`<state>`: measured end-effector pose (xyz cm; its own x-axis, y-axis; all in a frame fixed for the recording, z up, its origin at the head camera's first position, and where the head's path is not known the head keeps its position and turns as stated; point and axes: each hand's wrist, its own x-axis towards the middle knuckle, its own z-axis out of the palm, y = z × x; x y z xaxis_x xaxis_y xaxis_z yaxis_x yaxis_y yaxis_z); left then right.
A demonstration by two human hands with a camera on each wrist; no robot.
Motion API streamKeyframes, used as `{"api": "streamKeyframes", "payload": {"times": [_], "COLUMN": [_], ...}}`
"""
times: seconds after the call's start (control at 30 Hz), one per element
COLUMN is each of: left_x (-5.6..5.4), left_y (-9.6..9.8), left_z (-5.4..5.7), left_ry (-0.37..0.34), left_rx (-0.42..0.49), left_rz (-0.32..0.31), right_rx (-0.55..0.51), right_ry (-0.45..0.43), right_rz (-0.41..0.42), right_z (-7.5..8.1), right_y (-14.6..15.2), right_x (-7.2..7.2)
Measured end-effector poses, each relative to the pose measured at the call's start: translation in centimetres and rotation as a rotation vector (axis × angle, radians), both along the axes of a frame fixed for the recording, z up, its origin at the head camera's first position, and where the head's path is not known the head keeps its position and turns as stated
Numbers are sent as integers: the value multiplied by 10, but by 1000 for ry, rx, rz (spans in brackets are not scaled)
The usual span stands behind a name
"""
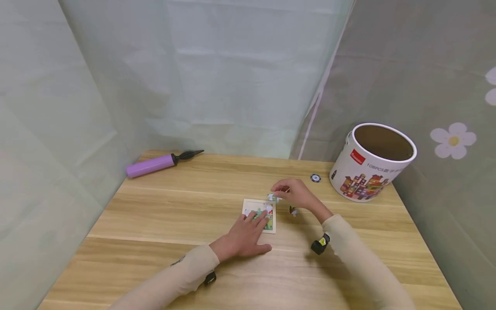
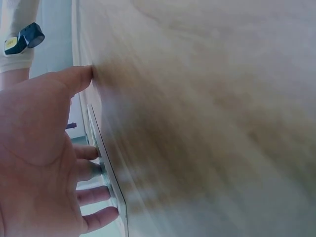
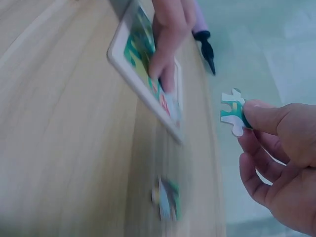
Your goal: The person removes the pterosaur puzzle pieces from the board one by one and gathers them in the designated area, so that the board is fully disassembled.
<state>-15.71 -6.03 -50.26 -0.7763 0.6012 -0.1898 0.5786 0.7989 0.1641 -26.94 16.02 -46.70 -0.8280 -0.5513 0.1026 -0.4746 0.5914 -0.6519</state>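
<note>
A small framed jigsaw puzzle (image 1: 272,229) with a pale border and a green picture lies flat on the table. My left hand (image 1: 246,236) rests on it with fingers spread, fingertips on the picture, thumb off to the near side. Between thumb and fingertips my right hand (image 1: 297,194) pinches a white and green puzzle piece (image 3: 234,112), held just past the frame's far right corner. The left wrist view shows the left fingertips (image 2: 101,217) along the frame's edge. A second puzzle piece (image 1: 293,211) sits on the table under the right hand.
A dark and white poker chip (image 1: 315,178) lies beyond the right hand, beside a large white printed bucket (image 1: 354,172). At the back left is a purple hand pump (image 1: 151,166) with a black nozzle. Cloth curtains (image 1: 232,86) hang around the wooden table (image 1: 155,224).
</note>
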Motion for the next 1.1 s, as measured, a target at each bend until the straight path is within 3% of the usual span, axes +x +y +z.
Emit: {"api": "streamKeyframes", "payload": {"times": [0.2,0.57,0.8,1.1], "left_x": [3,4,5,9], "left_y": [-1,-1,0,-1], "left_z": [-1,1,3,5], "left_ry": [27,45,32,83], "left_rx": [7,-15,-34,-25], "left_rz": [-2,-6,-10,-36], "right_rx": [12,4,1,54], "right_ry": [3,5,11,30], "right_rz": [-49,-79,-82,-80], "right_z": [1,-11,-20,-35], "right_y": [36,88,99,100], "right_x": [7,18,18,15]}}
